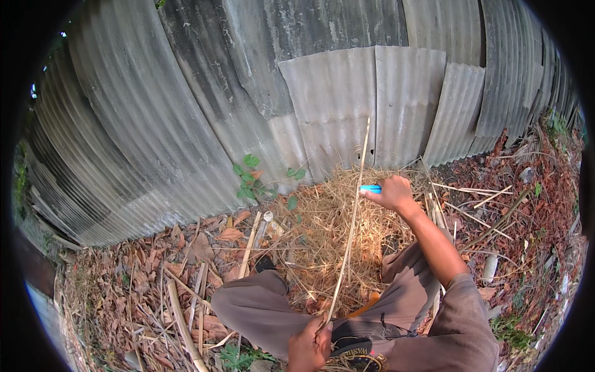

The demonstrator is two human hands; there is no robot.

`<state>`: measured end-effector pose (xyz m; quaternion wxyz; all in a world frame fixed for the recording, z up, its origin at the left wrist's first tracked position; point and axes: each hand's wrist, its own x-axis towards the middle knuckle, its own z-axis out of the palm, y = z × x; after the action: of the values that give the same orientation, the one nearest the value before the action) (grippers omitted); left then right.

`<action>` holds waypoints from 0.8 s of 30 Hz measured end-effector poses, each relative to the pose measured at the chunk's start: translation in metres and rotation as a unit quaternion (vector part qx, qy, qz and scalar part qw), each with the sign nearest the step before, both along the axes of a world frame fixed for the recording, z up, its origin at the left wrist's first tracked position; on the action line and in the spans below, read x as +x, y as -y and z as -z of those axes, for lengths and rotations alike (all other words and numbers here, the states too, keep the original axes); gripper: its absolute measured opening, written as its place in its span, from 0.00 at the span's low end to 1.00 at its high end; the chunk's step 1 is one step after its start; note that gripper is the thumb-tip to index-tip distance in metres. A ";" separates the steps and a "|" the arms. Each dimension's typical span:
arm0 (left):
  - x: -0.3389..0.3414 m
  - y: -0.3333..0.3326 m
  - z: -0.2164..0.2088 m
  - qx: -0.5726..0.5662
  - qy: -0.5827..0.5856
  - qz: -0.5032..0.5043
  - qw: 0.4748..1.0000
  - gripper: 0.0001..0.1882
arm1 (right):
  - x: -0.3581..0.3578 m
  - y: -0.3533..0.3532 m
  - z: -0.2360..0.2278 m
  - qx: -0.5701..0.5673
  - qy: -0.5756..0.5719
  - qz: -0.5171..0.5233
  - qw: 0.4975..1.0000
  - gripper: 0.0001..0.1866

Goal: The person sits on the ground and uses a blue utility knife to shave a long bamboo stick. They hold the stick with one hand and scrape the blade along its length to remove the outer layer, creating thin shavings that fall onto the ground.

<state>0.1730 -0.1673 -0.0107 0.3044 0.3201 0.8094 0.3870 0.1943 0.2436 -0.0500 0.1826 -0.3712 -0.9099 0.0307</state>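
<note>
A long, thin pale strip [348, 254], apparently bamboo, slants up and away from my lap. Its near end is gripped by my left hand [311, 343], closed low between my legs. My right hand [395, 193], arm stretched forward, is wrapped round a small bright blue cutter [370, 189]. The cutter's left end meets the strip in its upper part; its blade is too small to make out. Beyond the cutter the strip's far tip stands free in front of the metal wall.
Curly pale shavings [316, 217] heap between my legs and the corrugated metal wall [338, 105]. Dry leaves [142, 285] and a thick stick [183, 325] lie to the left. On the right are loose strips [477, 214] and a pale bottle [490, 268]. A green plant [249, 177] grows by the wall.
</note>
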 end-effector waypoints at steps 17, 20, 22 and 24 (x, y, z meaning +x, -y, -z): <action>0.014 -0.060 -0.007 0.180 0.172 -0.121 0.961 0.09 | 0.034 -0.028 0.021 -0.679 -0.489 -0.005 0.547 0.39; 0.011 -0.064 -0.001 0.178 0.202 -0.140 0.953 0.10 | 0.044 -0.020 0.041 -0.518 -0.471 -0.045 0.713 0.35; 0.004 -0.064 -0.004 0.152 0.161 -0.116 0.968 0.10 | 0.039 0.002 0.049 -0.354 -0.466 -0.083 0.806 0.29; 0.004 -0.065 -0.012 0.131 0.137 -0.111 0.976 0.11 | 0.034 0.012 0.041 -0.309 -0.467 -0.094 0.823 0.23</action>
<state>0.1775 -0.1021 0.0015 0.3230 0.2094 0.7326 0.5613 0.2279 0.2314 -0.0909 0.4577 -0.2617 -0.6893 0.4969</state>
